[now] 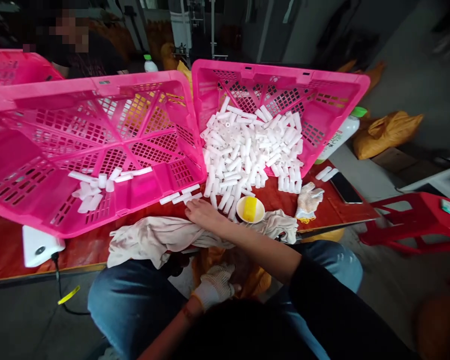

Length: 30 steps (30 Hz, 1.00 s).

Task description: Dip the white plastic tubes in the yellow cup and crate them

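Observation:
My bare right hand (202,211) reaches over a crumpled white cloth (153,237) to the front lip of the left pink crate (33,100). Its fingertips are pressed together on a short white tube (190,198), one of several lying there. My left hand (214,287) wears a white knit glove and rests low between my knees. Its fingers are curled over an orange bag (257,282), and what they hold is hidden. The right pink crate (277,75) leans back and holds a big heap of white tubes (247,150).
A small white dish with a yellow block (250,209) and a spare knit glove (308,199) lie by the heap. A phone (345,188) and a white bottle (341,134) are at the right. A white device (37,246) with a cable sits left. Another person (93,55) sits behind the crates. A red stool (416,222) stands right.

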Available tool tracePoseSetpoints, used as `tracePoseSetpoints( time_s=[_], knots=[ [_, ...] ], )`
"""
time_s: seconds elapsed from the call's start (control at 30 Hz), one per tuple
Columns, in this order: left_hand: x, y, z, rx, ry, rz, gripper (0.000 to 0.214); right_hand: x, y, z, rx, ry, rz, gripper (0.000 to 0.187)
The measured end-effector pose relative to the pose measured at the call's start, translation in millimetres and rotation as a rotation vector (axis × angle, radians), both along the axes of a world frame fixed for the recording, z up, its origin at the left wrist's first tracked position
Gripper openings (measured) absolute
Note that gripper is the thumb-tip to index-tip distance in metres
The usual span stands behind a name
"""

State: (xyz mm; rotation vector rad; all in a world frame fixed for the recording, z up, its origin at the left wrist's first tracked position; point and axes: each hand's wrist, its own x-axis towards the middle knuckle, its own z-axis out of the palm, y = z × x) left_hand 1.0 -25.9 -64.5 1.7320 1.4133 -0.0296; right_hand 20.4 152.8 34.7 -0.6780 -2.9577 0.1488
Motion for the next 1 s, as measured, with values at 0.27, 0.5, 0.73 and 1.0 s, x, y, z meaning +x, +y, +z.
tracePoseSetpoints(
  time_s=[0.27,0.5,0.73,1.0],
  knots=[
    [4,39,60.9,0.723,-0.203,0.24,0.024,141,-7,27.6,-0.478,0.637,-0.468,0.021],
    [41,89,70.2,0.79,0.081,0.197,0.044,236,-3,2.4,-0.513,0.795,-0.634,0.037],
    [51,101,60.0,0.767,0.175,0.144,0.04,238,-10,-34.9,-0.247,0.635,-0.457,0.032],
    [49,99,41.1,0.884,0.191,0.151,0.038,242,-5,-33.5,-0.092,0.395,-0.361,0.035]
  ],
)
